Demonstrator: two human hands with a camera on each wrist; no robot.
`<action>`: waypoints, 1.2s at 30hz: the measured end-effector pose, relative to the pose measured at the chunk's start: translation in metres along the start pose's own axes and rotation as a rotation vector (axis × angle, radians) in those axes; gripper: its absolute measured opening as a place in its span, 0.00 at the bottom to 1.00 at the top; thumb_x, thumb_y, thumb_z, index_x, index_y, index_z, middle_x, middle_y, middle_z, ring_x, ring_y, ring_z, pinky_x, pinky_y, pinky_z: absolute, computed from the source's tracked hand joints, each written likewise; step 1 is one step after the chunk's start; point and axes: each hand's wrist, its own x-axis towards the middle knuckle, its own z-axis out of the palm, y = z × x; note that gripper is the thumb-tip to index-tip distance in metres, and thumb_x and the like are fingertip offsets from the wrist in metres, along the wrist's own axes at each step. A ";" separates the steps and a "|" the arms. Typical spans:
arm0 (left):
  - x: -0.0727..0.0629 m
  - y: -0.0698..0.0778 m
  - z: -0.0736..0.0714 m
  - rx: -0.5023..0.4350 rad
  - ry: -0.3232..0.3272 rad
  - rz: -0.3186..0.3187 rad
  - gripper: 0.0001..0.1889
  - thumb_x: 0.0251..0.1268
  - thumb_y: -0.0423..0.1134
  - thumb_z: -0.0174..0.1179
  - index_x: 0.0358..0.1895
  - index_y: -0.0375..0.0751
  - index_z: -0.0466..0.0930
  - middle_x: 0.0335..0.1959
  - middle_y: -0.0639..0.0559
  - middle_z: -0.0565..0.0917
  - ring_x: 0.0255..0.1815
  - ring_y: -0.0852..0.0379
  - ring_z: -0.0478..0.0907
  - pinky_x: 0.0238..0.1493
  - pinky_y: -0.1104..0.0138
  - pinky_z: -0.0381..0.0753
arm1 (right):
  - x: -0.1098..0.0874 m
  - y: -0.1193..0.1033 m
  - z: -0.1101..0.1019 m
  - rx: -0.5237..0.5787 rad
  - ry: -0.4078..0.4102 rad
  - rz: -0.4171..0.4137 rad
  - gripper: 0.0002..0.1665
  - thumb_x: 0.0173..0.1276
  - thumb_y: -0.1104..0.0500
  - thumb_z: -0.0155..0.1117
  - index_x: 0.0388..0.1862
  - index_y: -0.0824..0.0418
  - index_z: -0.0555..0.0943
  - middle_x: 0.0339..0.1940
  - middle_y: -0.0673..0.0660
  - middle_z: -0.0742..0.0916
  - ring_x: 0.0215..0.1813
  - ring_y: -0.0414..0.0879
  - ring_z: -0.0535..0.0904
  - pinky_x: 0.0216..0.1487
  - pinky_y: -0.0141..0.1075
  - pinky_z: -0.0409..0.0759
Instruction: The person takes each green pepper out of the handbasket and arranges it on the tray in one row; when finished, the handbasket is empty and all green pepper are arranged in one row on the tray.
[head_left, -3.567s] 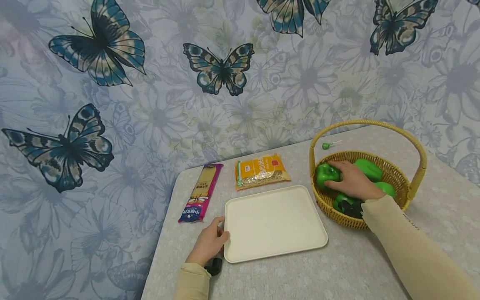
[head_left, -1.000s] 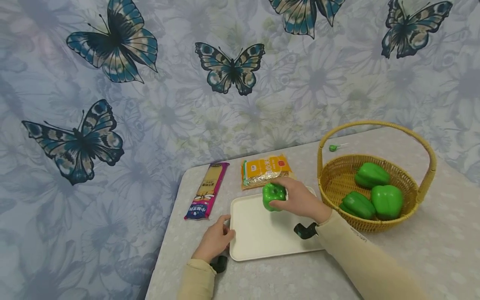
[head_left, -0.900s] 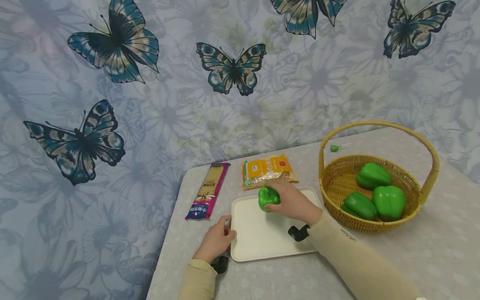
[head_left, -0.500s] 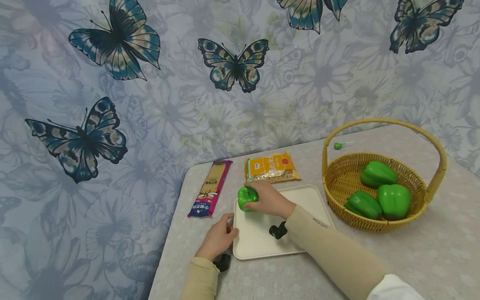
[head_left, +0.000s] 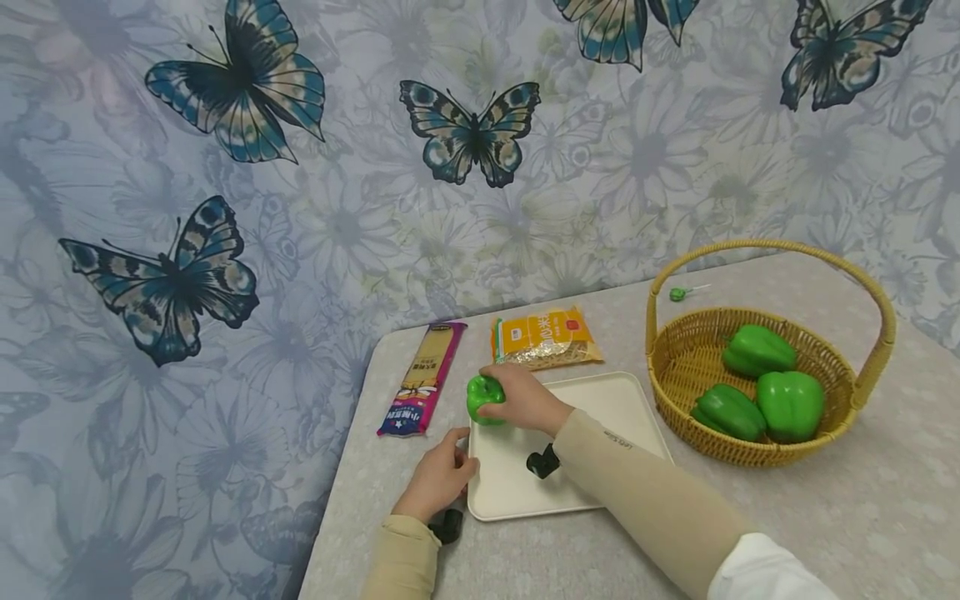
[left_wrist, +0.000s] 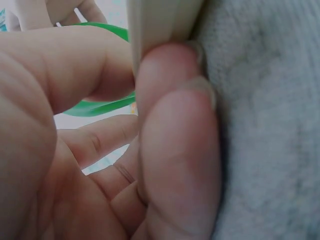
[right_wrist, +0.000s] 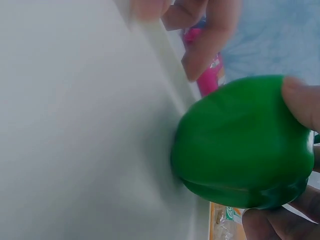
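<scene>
My right hand (head_left: 527,400) grips a green bell pepper (head_left: 485,402) at the far left corner of the cream tray (head_left: 570,450). Seen from the right wrist, fingers and thumb spread around the pepper (right_wrist: 245,140), whose underside is close to the tray surface (right_wrist: 90,130). My left hand (head_left: 435,475) holds the tray by its left edge. In the left wrist view, the thumb and curled fingertips (left_wrist: 175,145) meet at the tray's rim (left_wrist: 160,20), low against the tablecloth.
A wicker basket (head_left: 678,367) with a tall handle stands right of the tray, holding three green peppers (head_left: 790,406). Behind the tray lies a yellow bag (head_left: 547,337); left of that, a purple-pink packet (head_left: 422,379). A small green item on a stick (head_left: 678,294) is near the wall.
My right hand took the pepper out of the basket and carried it left over the tray to its far left corner. The left hand stayed at the tray's edge.
</scene>
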 end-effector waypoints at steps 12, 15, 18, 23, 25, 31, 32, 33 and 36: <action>0.001 0.000 0.001 -0.003 -0.004 0.028 0.29 0.74 0.42 0.60 0.74 0.39 0.65 0.34 0.51 0.81 0.25 0.57 0.79 0.27 0.64 0.79 | -0.005 0.002 -0.002 0.043 -0.020 0.058 0.54 0.65 0.46 0.76 0.83 0.59 0.60 0.76 0.63 0.73 0.75 0.60 0.70 0.74 0.54 0.68; 0.002 0.000 0.003 -0.007 -0.009 0.017 0.29 0.74 0.42 0.60 0.74 0.39 0.65 0.34 0.50 0.81 0.26 0.56 0.79 0.28 0.63 0.79 | -0.009 0.001 -0.009 0.056 -0.018 0.076 0.56 0.65 0.44 0.75 0.84 0.56 0.56 0.79 0.60 0.70 0.78 0.59 0.67 0.75 0.55 0.66; 0.002 -0.001 0.003 -0.013 -0.011 0.004 0.30 0.74 0.43 0.60 0.74 0.39 0.65 0.34 0.50 0.81 0.26 0.56 0.79 0.29 0.62 0.79 | -0.016 0.000 -0.021 0.081 0.001 0.090 0.53 0.67 0.43 0.74 0.83 0.56 0.59 0.80 0.58 0.69 0.80 0.58 0.64 0.76 0.56 0.65; 0.002 -0.002 0.000 -0.014 -0.007 -0.001 0.30 0.73 0.42 0.61 0.75 0.39 0.65 0.35 0.49 0.80 0.27 0.55 0.78 0.30 0.62 0.79 | -0.037 0.004 -0.062 0.073 0.080 0.051 0.42 0.72 0.44 0.68 0.78 0.59 0.67 0.77 0.59 0.73 0.77 0.59 0.68 0.73 0.58 0.68; 0.001 -0.001 -0.002 -0.011 -0.006 -0.002 0.30 0.73 0.41 0.61 0.74 0.39 0.65 0.35 0.49 0.80 0.27 0.56 0.78 0.30 0.62 0.79 | -0.050 0.007 -0.084 0.077 0.144 0.022 0.37 0.73 0.46 0.68 0.75 0.59 0.71 0.73 0.61 0.77 0.72 0.59 0.74 0.68 0.57 0.74; 0.001 0.001 -0.003 0.006 0.012 -0.013 0.29 0.73 0.42 0.61 0.74 0.40 0.66 0.34 0.50 0.80 0.27 0.56 0.77 0.29 0.63 0.78 | -0.098 0.034 -0.156 0.116 0.303 0.051 0.20 0.76 0.47 0.64 0.60 0.56 0.82 0.56 0.58 0.87 0.55 0.53 0.83 0.52 0.48 0.82; 0.002 0.001 -0.003 0.004 0.013 -0.012 0.29 0.73 0.42 0.61 0.74 0.40 0.66 0.34 0.50 0.80 0.27 0.56 0.77 0.29 0.63 0.78 | -0.106 0.040 -0.167 0.114 0.313 0.077 0.20 0.77 0.46 0.63 0.58 0.56 0.83 0.54 0.57 0.87 0.53 0.54 0.83 0.51 0.48 0.82; 0.002 0.001 -0.002 0.005 0.013 -0.011 0.30 0.73 0.42 0.61 0.74 0.40 0.66 0.34 0.50 0.80 0.27 0.56 0.77 0.29 0.63 0.78 | -0.114 0.047 -0.177 0.101 0.316 0.111 0.20 0.78 0.44 0.61 0.57 0.56 0.83 0.52 0.58 0.87 0.51 0.54 0.83 0.49 0.49 0.81; 0.002 -0.001 0.001 0.006 0.009 -0.024 0.30 0.73 0.42 0.61 0.74 0.41 0.66 0.35 0.50 0.80 0.27 0.56 0.77 0.29 0.64 0.78 | -0.134 0.071 -0.203 0.069 0.299 0.218 0.27 0.78 0.38 0.57 0.58 0.57 0.83 0.52 0.60 0.86 0.51 0.58 0.82 0.49 0.51 0.80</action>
